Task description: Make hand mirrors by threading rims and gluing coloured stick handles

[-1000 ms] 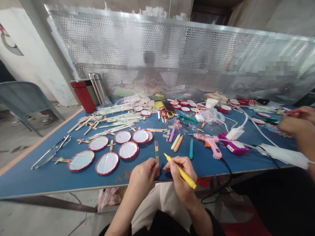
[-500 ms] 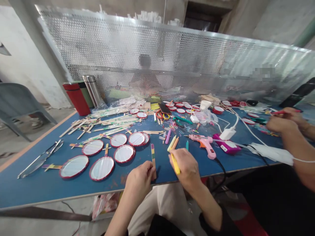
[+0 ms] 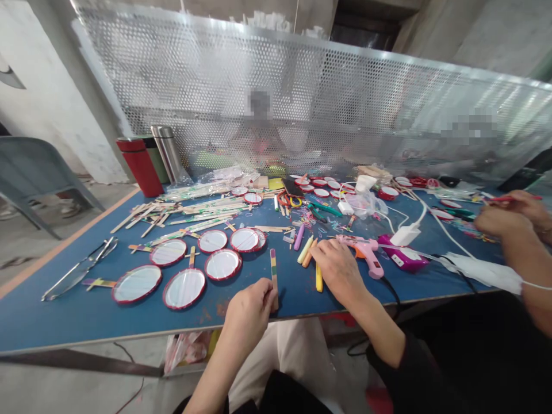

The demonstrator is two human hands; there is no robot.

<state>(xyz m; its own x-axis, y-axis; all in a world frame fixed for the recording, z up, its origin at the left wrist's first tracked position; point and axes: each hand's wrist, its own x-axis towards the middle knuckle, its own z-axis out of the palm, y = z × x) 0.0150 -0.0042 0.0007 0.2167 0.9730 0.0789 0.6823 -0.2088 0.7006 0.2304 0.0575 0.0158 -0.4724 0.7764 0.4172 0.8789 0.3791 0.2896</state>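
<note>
My left hand (image 3: 252, 307) is closed, pinching the lower part of a wooden craft stick (image 3: 273, 267) upright at the table's front edge. Coloured bands, purple, yellow and green among them, mark the stick's upper half. My right hand (image 3: 338, 270) lies palm down over the table; its fingertips are hidden, so any hold is unclear. Beside its fingers, a yellow crayon (image 3: 319, 279) rests on the table. An orange crayon (image 3: 309, 255) and a pale yellow crayon (image 3: 305, 250) lie left of that hand, with a purple crayon (image 3: 299, 237) farther back.
Round red-rimmed mirrors (image 3: 184, 289) lie to the left, several with stick handles. Behind them are loose craft sticks (image 3: 202, 215). A pink glue gun (image 3: 366, 253) and a purple power strip (image 3: 403, 256) sit right. Another person's hands (image 3: 513, 218) work at far right. A perforated metal screen (image 3: 207, 86) stands behind.
My right hand has let go of the yellow crayon, now on the table, and moved forward over where a teal crayon lay. My left hand still holds the stick. The view shifted slightly.
</note>
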